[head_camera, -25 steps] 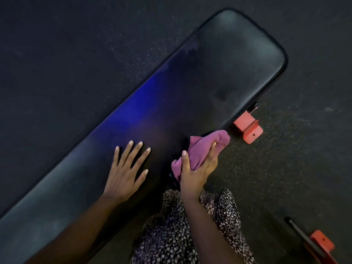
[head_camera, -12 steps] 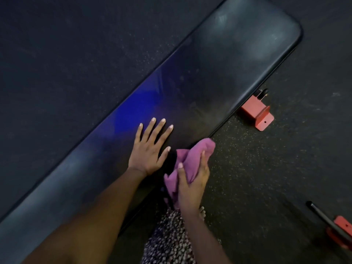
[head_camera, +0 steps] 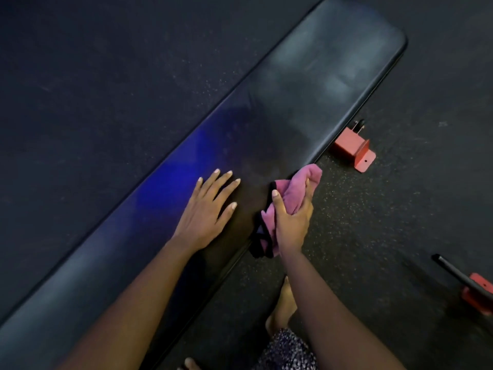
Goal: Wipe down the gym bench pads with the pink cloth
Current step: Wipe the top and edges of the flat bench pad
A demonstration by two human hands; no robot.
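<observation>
A long black bench pad (head_camera: pixel 306 84) runs diagonally from the lower left to the upper right, with a blue light reflection near its middle. My left hand (head_camera: pixel 205 212) lies flat on the pad, fingers spread, holding nothing. My right hand (head_camera: pixel 292 220) grips the bunched pink cloth (head_camera: pixel 298 182) and presses it against the pad's near side edge, just right of my left hand. Part of the cloth with a dark trim hangs below my palm.
A red steel bench foot (head_camera: pixel 354 150) sticks out from under the pad on the right. Another red foot with a black bar (head_camera: pixel 474 289) lies at the right edge. Speckled dark rubber floor (head_camera: pixel 373 236) surrounds the bench. My bare foot (head_camera: pixel 282 308) stands below.
Both hands have shifted along the pad toward its rounded far end, the cloth sliding along the near edge. The view has leaned further over the bench.
</observation>
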